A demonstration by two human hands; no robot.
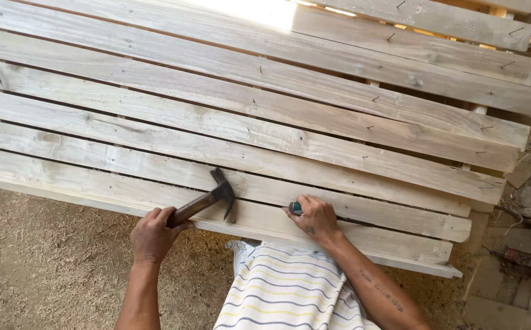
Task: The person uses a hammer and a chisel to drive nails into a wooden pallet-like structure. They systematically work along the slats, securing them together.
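left hand: fingers wrapped tight around the brown wooden handle of a claw hammer with a dark metal head. the handle runs up and to the right from the fist; the head sits over the near slats, its lower end at or just above the wood, contact not clear.

right hand: rests knuckles up on the near part of the slatted panel of pale rough-sawn wooden boards, just right of the hammer head. fingers curled close together, pinching a small dark teal round-ended object between thumb and forefinger; only its end shows, kind cannot be told. fingertips touch the board.

panel: lies flat and fills most of the view, boards running left to right with narrow dark gaps between them. about ten boards counted; far ones run out of frame or into glare. small dark nails stand part-driven along the right ends of the boards, several leaning.

one hammer, two hands. no containers in view.

near edge: white cloth with yellow and grey stripes between the forearms. sawdust-covered ground at near left; wood offcuts on the ground at right.
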